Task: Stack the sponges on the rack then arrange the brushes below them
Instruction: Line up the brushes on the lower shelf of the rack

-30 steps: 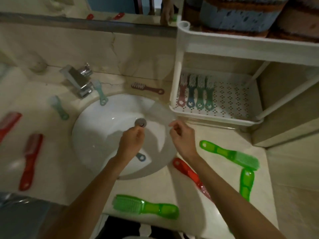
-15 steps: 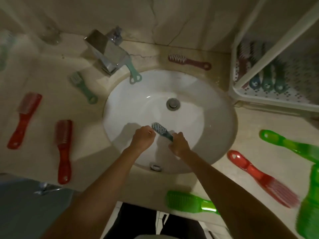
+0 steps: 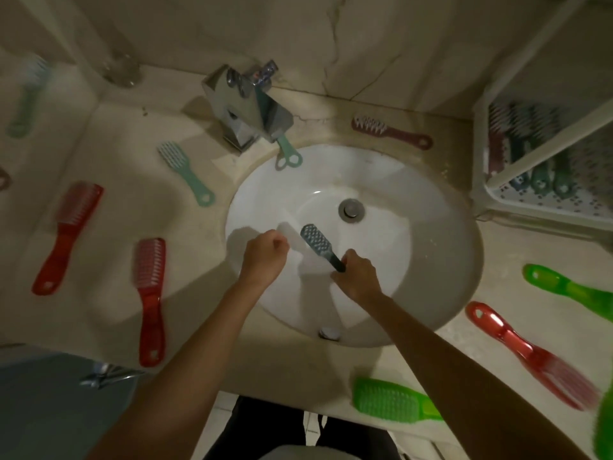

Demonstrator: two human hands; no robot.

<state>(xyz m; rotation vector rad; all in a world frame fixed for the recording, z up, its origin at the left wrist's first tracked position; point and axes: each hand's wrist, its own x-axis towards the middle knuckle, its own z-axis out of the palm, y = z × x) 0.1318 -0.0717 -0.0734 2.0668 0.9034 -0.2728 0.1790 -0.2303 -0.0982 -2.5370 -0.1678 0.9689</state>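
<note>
Beige stone worktop (image 3: 109, 161) surrounds a round white sink (image 3: 381, 180), and both hands are over the basin. The right hand (image 3: 360, 277) grips the handle of a dark blue brush (image 3: 316, 242), whose head points up and to the left, towards the left hand (image 3: 263, 257). The left hand is just beside the head but not touching it. It is clenched into a fist, with nothing seen in it.

The brush is small and slim. Its oval head is dotted with pale tufts, and its handle is dark and narrow.

The handle's end is buried in the right hand's fingers. At the right edge stands the white rack (image 3: 481, 144), cut off by the frame. The row of brushes (image 3: 530, 154) on its perforated shelf is blurred and partly crossed by a slanting post. A teal brush (image 3: 288, 154) shows only its looped handle from under the tap (image 3: 245, 107). A green brush (image 3: 391, 400) at the front edge is partly covered by the right forearm.
</note>
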